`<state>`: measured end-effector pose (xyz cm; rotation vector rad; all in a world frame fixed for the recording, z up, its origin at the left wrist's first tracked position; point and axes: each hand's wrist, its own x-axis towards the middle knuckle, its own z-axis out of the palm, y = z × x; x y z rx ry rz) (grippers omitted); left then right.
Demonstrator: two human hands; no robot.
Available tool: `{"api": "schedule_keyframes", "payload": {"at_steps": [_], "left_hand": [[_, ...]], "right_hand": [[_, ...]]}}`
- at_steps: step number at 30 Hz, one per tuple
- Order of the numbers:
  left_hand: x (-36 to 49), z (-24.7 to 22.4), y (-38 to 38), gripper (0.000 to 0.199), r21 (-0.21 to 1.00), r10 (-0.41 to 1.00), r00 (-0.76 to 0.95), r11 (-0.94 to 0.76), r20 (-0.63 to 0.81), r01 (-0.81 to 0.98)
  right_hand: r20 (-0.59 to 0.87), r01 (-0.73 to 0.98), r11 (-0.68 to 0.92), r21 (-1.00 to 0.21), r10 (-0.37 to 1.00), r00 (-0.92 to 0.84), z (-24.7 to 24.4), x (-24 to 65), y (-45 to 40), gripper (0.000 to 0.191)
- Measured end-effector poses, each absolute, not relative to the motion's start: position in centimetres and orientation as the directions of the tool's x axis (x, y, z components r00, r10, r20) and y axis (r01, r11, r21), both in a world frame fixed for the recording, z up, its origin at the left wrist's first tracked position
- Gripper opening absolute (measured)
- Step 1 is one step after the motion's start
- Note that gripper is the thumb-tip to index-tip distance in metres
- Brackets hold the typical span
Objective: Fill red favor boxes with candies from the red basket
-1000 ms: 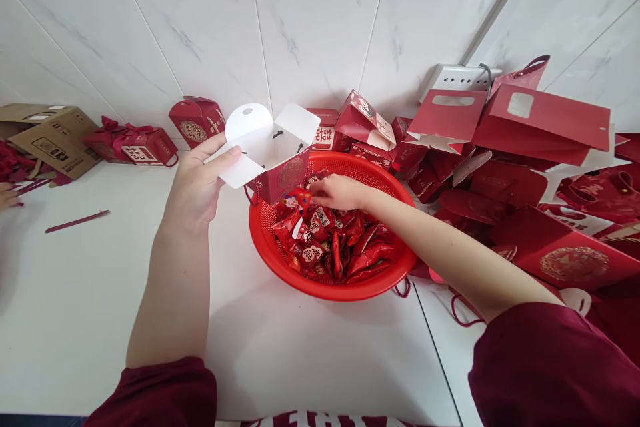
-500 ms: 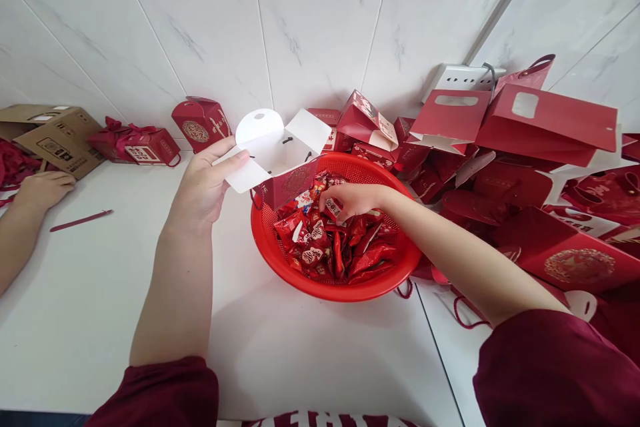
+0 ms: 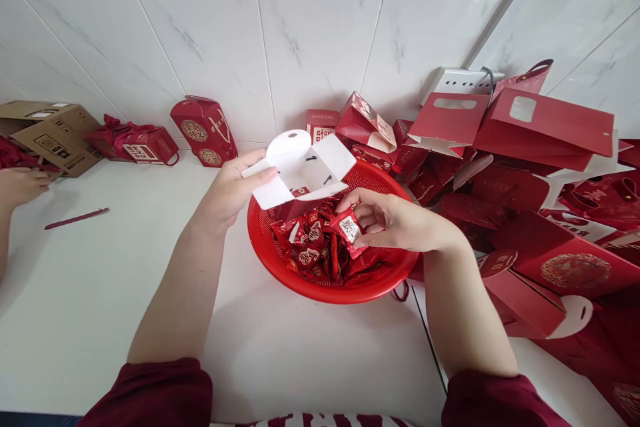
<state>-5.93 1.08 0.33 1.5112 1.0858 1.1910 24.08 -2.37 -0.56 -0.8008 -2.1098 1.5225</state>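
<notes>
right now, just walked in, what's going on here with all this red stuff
A person's left hand holds an open box, white inside, over the far left part of a basket. The right hand has a red packet in its fingers, above more packets in the basket. The held packet is outside the box. Red boxes are piled to the right, and another person's hand is by a carton on the left.

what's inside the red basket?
The red basket holds a heap of red wrapped packets. What lies deeper, or behind the open box and right hand, is covered.
</notes>
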Motion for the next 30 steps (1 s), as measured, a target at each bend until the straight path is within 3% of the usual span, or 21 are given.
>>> {"api": "schedule_keyframes", "payload": {"at_steps": [4, 9, 12, 15, 19, 22, 26, 30], "left_hand": [[-5.1, 0.2, 0.7, 0.047, 0.910, 0.896, 0.410, -0.303, 0.170, 0.285], [-5.3, 0.4, 0.5, 0.056, 0.835, 0.734, 0.675, -0.328, -0.070, 0.443], [-5.2, 0.4, 0.2, 0.052, 0.763, 0.783, 0.619, -0.364, -0.061, 0.535], [-4.8, 0.1, -0.1, 0.029, 0.664, 0.909, 0.417, -0.328, 0.028, 0.672], [-4.3, -0.2, -0.1, 0.045, 0.634, 0.944, 0.253, -0.329, 0.211, 0.700], [-4.3, -0.2, 0.0, 0.052, 0.718, 0.958, 0.248, -0.272, 0.142, 0.640], [-4.6, -0.2, 0.0, 0.055, 0.803, 0.969, 0.229, -0.209, 0.093, 0.558], [-4.5, 0.0, 0.1, 0.045, 0.760, 0.959, 0.282, -0.178, -0.007, 0.625]], "right_hand": [[0.107, 0.229, 0.392, -0.891, 0.672, -0.733, 0.1, 25.4, -3.8, 0.039], [0.181, 0.209, 0.428, -0.879, 0.706, -0.684, 1.2, 26.9, -5.6, 0.047], [0.224, 0.250, 0.446, -0.859, 0.768, -0.600, 1.3, 27.1, -6.0, 0.035], [0.269, 0.342, 0.509, -0.790, 0.789, -0.553, 1.3, 26.3, -5.8, 0.021], [0.350, 0.445, 0.600, -0.665, 0.776, -0.524, 1.7, 23.8, -4.7, 0.023], [0.357, 0.583, 0.637, -0.503, 0.768, -0.531, 2.6, 21.3, -3.3, 0.028], [0.147, 0.736, 0.648, -0.197, 0.761, -0.631, 3.4, 18.0, -1.5, 0.043], [-0.184, 0.752, 0.659, 0.001, 0.740, -0.647, 2.4, 14.9, 0.2, 0.037]]}}
